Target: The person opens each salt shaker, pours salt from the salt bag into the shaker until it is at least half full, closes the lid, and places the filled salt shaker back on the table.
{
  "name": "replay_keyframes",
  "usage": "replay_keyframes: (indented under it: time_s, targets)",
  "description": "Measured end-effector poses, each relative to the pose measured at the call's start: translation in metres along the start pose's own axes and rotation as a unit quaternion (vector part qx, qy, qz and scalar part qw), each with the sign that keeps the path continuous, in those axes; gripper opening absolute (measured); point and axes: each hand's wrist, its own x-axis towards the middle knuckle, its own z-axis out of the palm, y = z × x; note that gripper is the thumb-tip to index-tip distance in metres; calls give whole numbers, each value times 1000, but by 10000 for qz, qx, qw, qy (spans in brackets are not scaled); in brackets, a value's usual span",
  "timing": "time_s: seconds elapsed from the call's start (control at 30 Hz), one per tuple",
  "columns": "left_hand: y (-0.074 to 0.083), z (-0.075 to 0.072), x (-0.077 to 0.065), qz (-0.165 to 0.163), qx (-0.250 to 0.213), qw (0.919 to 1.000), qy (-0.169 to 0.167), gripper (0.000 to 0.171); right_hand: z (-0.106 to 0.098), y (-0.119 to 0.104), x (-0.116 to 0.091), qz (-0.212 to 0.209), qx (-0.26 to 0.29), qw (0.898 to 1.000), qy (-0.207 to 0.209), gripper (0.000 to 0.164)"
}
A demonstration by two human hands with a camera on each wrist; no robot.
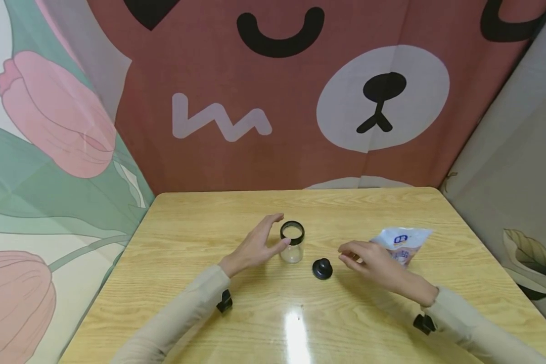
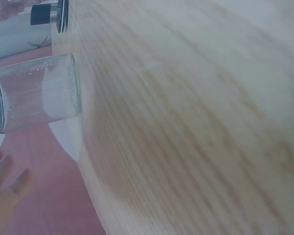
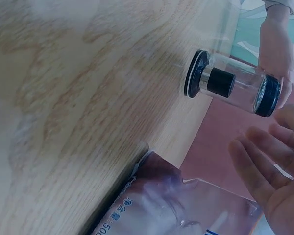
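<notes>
A clear glass jar (image 1: 292,250) with a black rim stands upright and uncapped on the table. My left hand (image 1: 256,245) is beside it on the left, fingers spread; the thumb overlaps the jar's rim in the head view, while the left wrist view shows a gap between the fingers and the glass jar (image 2: 39,93). Right of the jar lies its black lid (image 1: 322,269), knob up. My right hand (image 1: 373,263) hovers to the right of the lid, fingers loosely bent, with nothing in them. Behind that hand stands a white and purple plastic bag (image 1: 402,242), partly hidden by it.
The wooden table (image 1: 200,217) has its far edge against a hanging cloth (image 1: 273,162) printed with a bear. More printed cloths hang at the left and right sides. A bright light reflection falls on the near part of the tabletop.
</notes>
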Motion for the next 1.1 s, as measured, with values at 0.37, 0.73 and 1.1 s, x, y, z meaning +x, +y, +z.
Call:
replay_keyframes:
  time_s: [0.37, 0.73, 1.1]
  targets:
    - [3, -2, 2, 141, -50, 9996, 254, 69, -7, -2, -4, 116, 102, 9993, 351, 8]
    - [5, -2, 5, 672, 213, 9954, 641, 57, -18, 3, -9, -45, -340, 9951, 927, 6]
    - [13, -2, 16, 1130, 488, 9878, 949, 53, -25, 11, -9, -402, -764, 9821, 1676, 43]
